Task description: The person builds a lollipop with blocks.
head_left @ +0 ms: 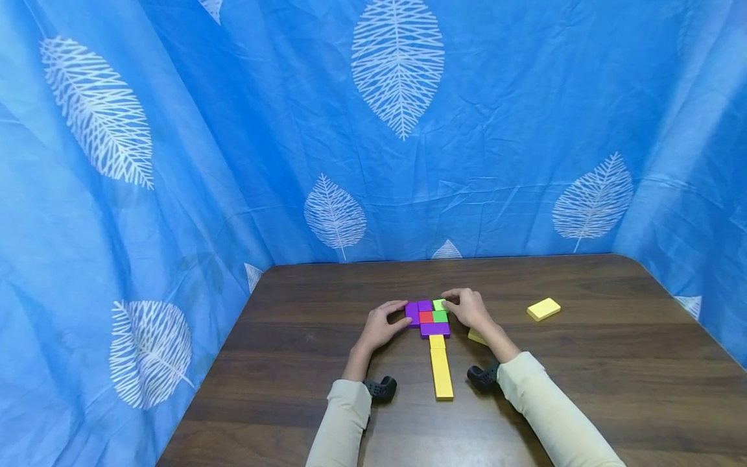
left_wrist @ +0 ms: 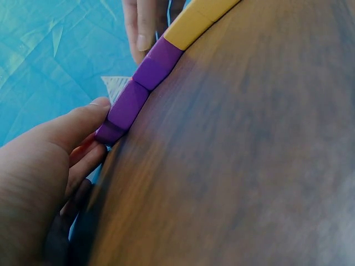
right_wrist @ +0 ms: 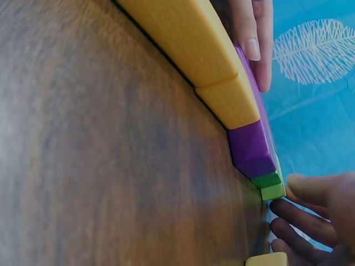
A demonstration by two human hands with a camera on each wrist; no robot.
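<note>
Flat colored blocks lie joined on the table: an upright purple block (head_left: 412, 314), a smaller purple block (head_left: 425, 305), a red block (head_left: 426, 317), a green block (head_left: 439, 316), a light green block (head_left: 438, 303) and a crosswise purple block (head_left: 434, 329). Below them runs a yellow stem of a short block (head_left: 436, 342) and a long block (head_left: 441, 375). My left hand (head_left: 379, 327) holds the upright purple block at its outer side, thumb near the lower end and fingers near the upper. With thumb and fingertip, my right hand (head_left: 469, 310) pinches the light green block at the far right corner.
A loose yellow block (head_left: 544, 309) lies to the right on the wooden table (head_left: 613, 363). Another yellow block (head_left: 476, 336) shows partly from behind my right wrist. A blue curtain (head_left: 496, 130) with white leaf prints hangs along the table's far edge.
</note>
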